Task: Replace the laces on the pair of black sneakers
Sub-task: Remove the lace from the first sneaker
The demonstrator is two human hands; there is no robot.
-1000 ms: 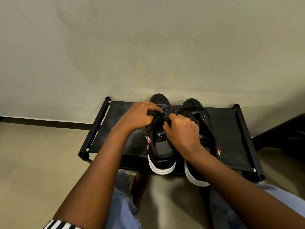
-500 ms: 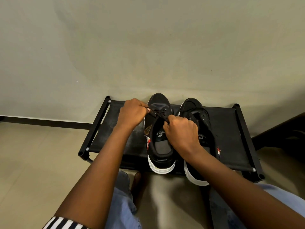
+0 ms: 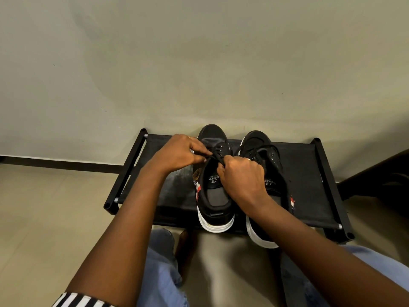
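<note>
From my head camera, looking down: my left hand (image 3: pixel 177 151) is curled, thumb and fingertips pinching a black lace (image 3: pixel 212 156) at the near edge of the left sneaker's eyelets. My right hand (image 3: pixel 240 173) is curled too, knuckles up, fingers pinching the same lace just beside the left hand, right over the shoe's opening. Both grips are closed on the lace; how much of it runs under my fingers I can't tell.

The left sneaker (image 3: pixel 214 191) sits on the rack, toe toward the wall, white heel sole hanging just over the near edge. Its insole shows white lettering. The right sneaker (image 3: pixel 261 149) stands just beside it, toe also toward the wall, and my right wrist and forearm cover much of its heel and opening. A small red and white tag shows on the outer side of each shoe.

Around them: the black rack (image 3: pixel 309 178) is a fabric sheet stretched between black tubes, with bare fabric on both sides of the pair. My knees in light blue jeans (image 3: pixel 163 273) sit below it, and a striped sleeve (image 3: pixel 81 301) peeks in at the bottom left.

The floor (image 3: pixel 48 218) is pale tile. The wall (image 3: pixel 199 63) behind is plain and off-white, with a dark skirting strip (image 3: pixel 66 163) running along its base at left. Something dark at the far right edge is too shadowed to identify.
</note>
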